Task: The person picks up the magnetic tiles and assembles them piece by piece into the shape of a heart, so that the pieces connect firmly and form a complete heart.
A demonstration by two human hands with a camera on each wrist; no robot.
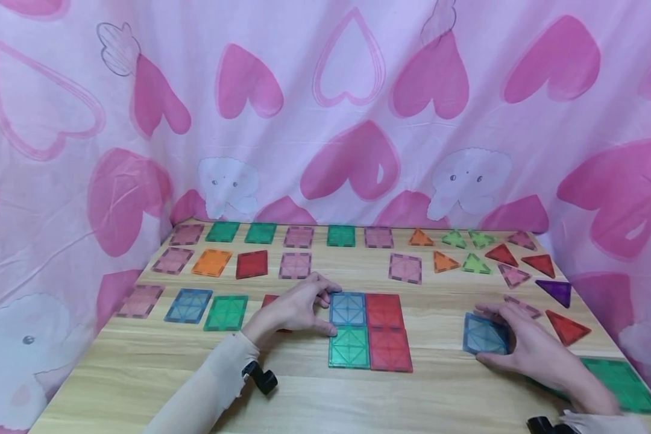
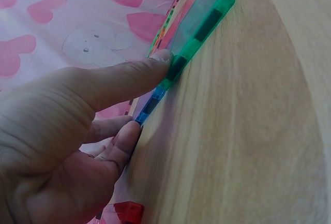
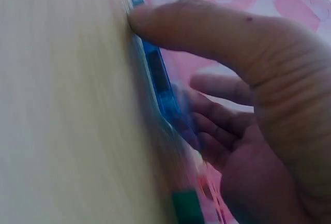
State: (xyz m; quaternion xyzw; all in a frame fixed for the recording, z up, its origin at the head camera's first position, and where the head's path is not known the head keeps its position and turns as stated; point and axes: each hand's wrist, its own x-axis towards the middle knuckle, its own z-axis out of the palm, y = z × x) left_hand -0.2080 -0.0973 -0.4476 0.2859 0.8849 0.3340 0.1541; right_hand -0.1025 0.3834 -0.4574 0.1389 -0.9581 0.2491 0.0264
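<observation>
Four-part block: a blue square tile (image 1: 348, 309), a green square tile (image 1: 349, 348) and two red square tiles (image 1: 384, 311) lie edge to edge on the table. At the block's left side is my left hand (image 1: 298, 304), its thumb touching the green tile and its fingertips the blue one. In the left wrist view the thumb (image 2: 134, 76) meets the green edge. Over to the right, my right hand (image 1: 528, 340) holds another blue square tile (image 1: 483, 334) by its edges between thumb and fingers. That tile (image 3: 160, 74) appears edge-on and blurred in the right wrist view.
Rows of square magnetic tiles, including an orange one (image 1: 211, 263), lie at the back and left. Several triangles, among them a purple one (image 1: 556, 292), are at the right. A large green tile (image 1: 624, 386) lies near the right edge. A pink curtain (image 1: 325, 132) surrounds the table.
</observation>
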